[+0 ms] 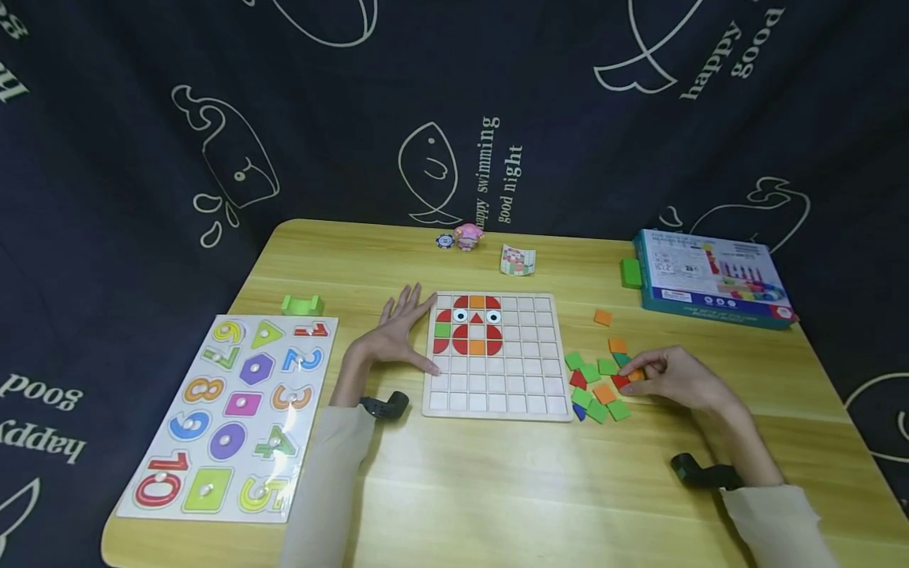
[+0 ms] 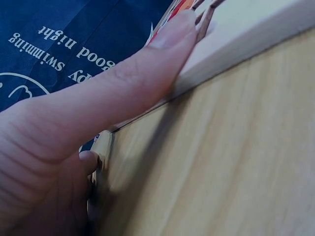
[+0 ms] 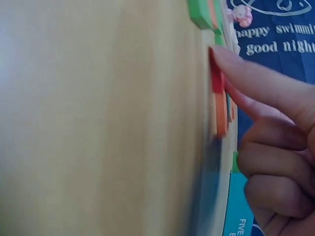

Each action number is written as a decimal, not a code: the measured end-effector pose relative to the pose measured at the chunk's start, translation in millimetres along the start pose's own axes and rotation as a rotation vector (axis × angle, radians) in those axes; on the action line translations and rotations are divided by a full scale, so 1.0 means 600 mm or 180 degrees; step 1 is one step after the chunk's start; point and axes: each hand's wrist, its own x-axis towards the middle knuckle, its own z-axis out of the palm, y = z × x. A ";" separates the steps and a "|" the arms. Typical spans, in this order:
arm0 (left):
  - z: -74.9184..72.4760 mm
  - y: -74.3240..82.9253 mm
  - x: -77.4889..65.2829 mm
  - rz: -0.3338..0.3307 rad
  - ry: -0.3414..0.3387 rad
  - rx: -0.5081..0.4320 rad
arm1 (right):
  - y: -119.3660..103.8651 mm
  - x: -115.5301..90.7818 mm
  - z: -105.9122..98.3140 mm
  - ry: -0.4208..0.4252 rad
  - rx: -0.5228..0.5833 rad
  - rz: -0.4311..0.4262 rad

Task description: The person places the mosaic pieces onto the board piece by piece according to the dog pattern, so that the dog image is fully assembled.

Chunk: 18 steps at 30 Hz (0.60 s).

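Observation:
My left hand [image 1: 398, 331] spreads its fingers at the left edge of a white grid board [image 1: 497, 386]. In the left wrist view its thumb [image 2: 142, 69] touches the board's rim. A red, orange and green pattern with two eye tiles [image 1: 460, 315] fills the board's upper left squares. Right of the board, my right hand [image 1: 678, 379] pinches a red tile [image 3: 216, 73] between thumb and index finger, low over the table; its other fingers are curled in. Around it lie loose green tiles [image 1: 619, 409], orange tiles [image 1: 604, 394], another red tile and a blue piece [image 1: 579, 412].
A number-and-shape puzzle board [image 1: 241, 450] lies at the left, with a green block [image 1: 302, 305] behind it. Farther back are a pink figurine [image 1: 468, 236], a blue-white chip [image 1: 444, 241] and a pattern card [image 1: 518, 260]. A toy box [image 1: 713, 276] and another green block [image 1: 630, 273] stand at back right.

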 end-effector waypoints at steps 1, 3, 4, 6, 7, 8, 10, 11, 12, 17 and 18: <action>0.000 0.000 0.000 0.0006 0.0002 0.0007 | -0.001 0.001 0.002 0.0082 -0.0059 -0.0015; -0.001 -0.001 0.000 0.0007 0.0001 0.0018 | -0.003 0.003 0.007 0.0192 -0.0087 -0.0061; 0.000 -0.002 0.000 0.0006 0.0000 0.0024 | -0.004 0.004 0.009 0.0220 -0.0069 -0.0080; 0.000 -0.003 0.001 -0.0003 0.0004 0.0038 | -0.003 0.005 0.013 0.0250 -0.0007 -0.0102; 0.001 -0.003 0.002 -0.0007 0.0001 0.0043 | -0.003 0.005 0.015 0.0259 0.0015 -0.0123; 0.001 -0.003 0.002 -0.0014 -0.0002 0.0042 | -0.004 0.004 0.016 0.0259 0.0017 -0.0136; 0.001 -0.003 0.002 -0.0035 -0.0009 0.0044 | -0.007 0.004 0.018 0.0270 -0.0051 -0.0189; 0.001 -0.003 0.002 -0.0044 -0.0012 0.0039 | -0.010 0.003 0.018 0.0269 -0.0089 -0.0200; 0.001 -0.002 0.002 -0.0052 -0.0015 0.0035 | -0.013 0.002 0.018 0.0264 -0.0121 -0.0216; 0.001 0.000 0.002 -0.0062 -0.0007 0.0009 | -0.055 0.015 0.017 0.0289 -0.0039 -0.0085; 0.002 0.000 0.002 -0.0067 -0.0008 0.0007 | -0.069 0.023 0.021 0.0318 0.0042 -0.0061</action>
